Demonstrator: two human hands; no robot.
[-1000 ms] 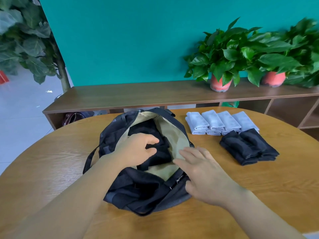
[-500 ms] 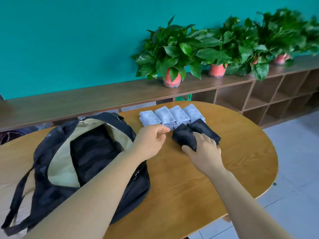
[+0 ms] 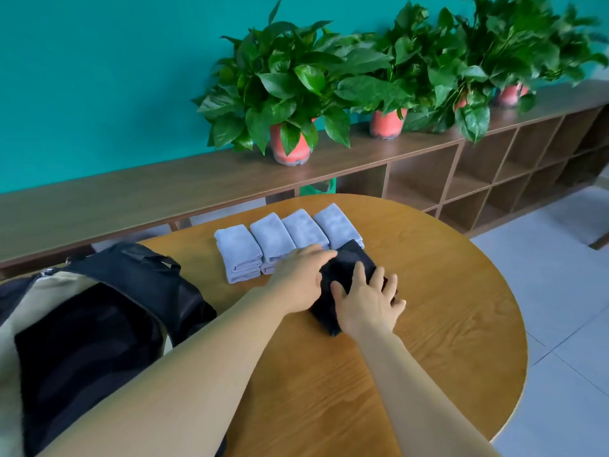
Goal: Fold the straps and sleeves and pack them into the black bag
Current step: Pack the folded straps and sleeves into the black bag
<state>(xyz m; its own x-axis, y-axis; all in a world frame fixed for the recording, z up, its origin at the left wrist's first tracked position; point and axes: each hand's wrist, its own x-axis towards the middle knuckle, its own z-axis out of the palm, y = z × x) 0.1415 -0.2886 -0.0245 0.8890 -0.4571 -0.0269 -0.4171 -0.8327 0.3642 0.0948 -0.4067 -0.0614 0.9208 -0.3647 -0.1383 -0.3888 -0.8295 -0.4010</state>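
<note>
Partly under left hand (image 3: 301, 280), right hand (image 3: 365, 305): folded black sleeves (image 3: 346, 260).

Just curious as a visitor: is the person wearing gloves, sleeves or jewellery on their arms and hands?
No. The left hand and right hand are bare: no gloves, rings or watch show. Both forearms are uncovered too; no sleeve is in view.

Bright even daylight, wide-angle edge warping
</note>
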